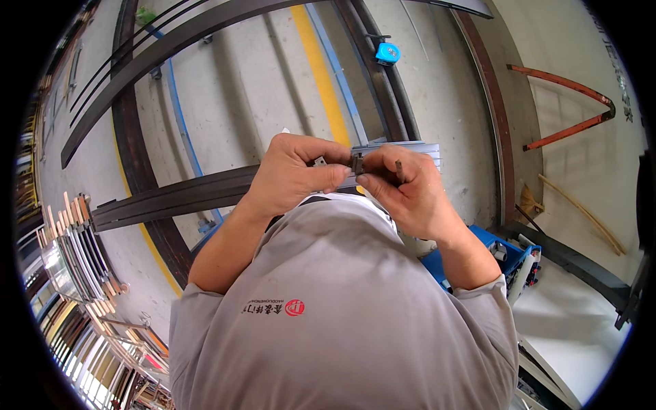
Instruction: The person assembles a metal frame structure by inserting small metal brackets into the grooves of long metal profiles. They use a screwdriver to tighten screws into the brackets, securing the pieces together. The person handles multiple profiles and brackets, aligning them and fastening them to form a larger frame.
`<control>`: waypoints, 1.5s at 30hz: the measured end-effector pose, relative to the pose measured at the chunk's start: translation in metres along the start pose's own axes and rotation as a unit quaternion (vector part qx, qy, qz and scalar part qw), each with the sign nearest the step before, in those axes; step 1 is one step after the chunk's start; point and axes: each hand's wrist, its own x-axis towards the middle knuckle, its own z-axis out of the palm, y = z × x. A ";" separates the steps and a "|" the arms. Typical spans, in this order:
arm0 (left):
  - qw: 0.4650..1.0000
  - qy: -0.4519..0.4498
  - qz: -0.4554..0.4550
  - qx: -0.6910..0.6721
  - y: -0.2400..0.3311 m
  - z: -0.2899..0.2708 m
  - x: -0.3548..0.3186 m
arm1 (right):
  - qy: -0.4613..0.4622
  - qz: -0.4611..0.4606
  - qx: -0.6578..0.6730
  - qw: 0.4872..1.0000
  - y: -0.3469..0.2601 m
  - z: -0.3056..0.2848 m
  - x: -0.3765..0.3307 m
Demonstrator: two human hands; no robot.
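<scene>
My left hand (292, 166) and my right hand (408, 183) meet in front of my body, over a long dark metal profile (184, 195). Between the fingertips sits a small dark metal piece (357, 162), pinched by the right thumb and fingers, with the left fingertips against it. A small pale metal bit with a hole (320, 162) shows between the left thumb and forefinger. Out of the right fist pokes a short brownish, rod-like thing (400, 170), its kind unclear. Just behind the right hand lies a silvery grooved profile end (427, 147).
Dark rails (372, 75) run away from me, bearing a blue tape measure (387, 53). A curved-looking dark bar (147, 58) crosses at the far left. On the right are a blue bin (478, 236) and an orange-red metal frame (601, 113); racked profiles (78, 246) stand left.
</scene>
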 end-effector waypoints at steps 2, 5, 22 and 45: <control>1.000 0.012 0.005 -0.024 -0.001 0.002 0.000 | -0.004 -0.008 -0.011 1.000 -0.002 -0.001 0.001; 1.000 0.009 0.017 -0.006 0.003 -0.004 0.005 | 0.003 -0.026 -0.033 0.999 -0.001 -0.001 0.011; 0.980 -0.035 0.194 0.012 -0.002 -0.025 0.015 | -0.137 0.066 -0.213 0.965 -0.031 -0.051 0.001; 0.899 -0.116 0.374 0.198 0.021 -0.011 0.023 | -0.105 0.011 -0.265 0.958 -0.038 -0.057 -0.011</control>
